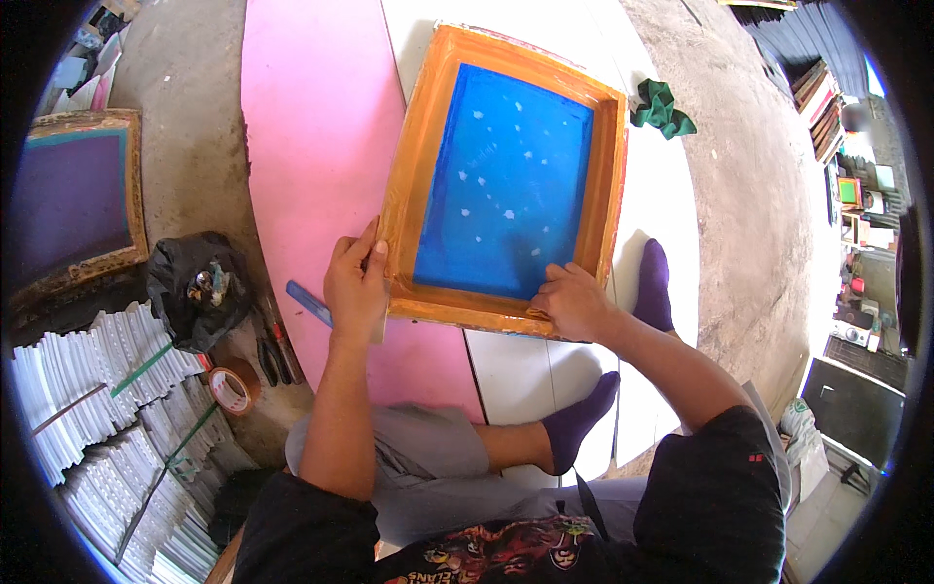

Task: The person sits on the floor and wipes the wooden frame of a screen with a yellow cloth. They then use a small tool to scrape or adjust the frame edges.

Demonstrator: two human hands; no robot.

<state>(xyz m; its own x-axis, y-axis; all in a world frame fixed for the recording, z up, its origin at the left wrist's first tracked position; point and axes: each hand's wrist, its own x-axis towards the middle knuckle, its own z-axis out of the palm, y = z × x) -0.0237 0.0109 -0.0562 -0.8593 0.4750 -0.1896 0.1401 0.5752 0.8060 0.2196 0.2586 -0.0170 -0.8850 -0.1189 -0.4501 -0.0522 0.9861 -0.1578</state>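
A wooden-rimmed screen-printing frame (615, 185), orange-brown with blue mesh, lies tilted a little across a pink and white board. Pale spots are scattered over its blue mesh (525, 195). My left hand (356, 282) grips the frame's left side near the lower corner, thumb on top. At the lower rim, toward the right, my right hand (574, 302) has its fingers curled over the wood. Beside my left wrist a blue flat strip (309, 303) sticks out, partly hidden. A crumpled dark green cloth (663, 109) rests to the right of the frame.
On the left are another framed screen (134, 185), a black plastic bag (199, 302), a brown tape roll (234, 385), black-handled pliers (272, 358) and bundled white stacks (107, 380). My purple-socked feet (582, 423) are by the board's lower right. Stacked frames (819, 107) stand far right.
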